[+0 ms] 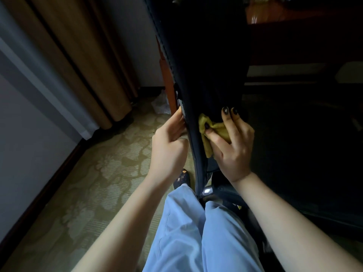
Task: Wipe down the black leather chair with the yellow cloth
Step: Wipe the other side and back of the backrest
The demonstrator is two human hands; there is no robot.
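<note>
The black leather chair [204, 61] rises through the middle of the view, its backrest seen from behind and its stitched left edge running down toward my legs. My right hand [231, 146] presses a crumpled yellow cloth [208, 134] flat against the lower back of the chair. My left hand [170, 142] grips the chair's left edge beside the cloth, fingers wrapped round the front and hidden. The chair's base near my knees is dark and hard to make out.
A wooden desk [167, 75] stands just behind the chair. Brown curtains [78, 55] hang at the left over patterned green carpet [98, 173]. A clear plastic wrapper [161, 105] lies on the floor by the desk leg. My blue trouser legs [192, 228] fill the bottom.
</note>
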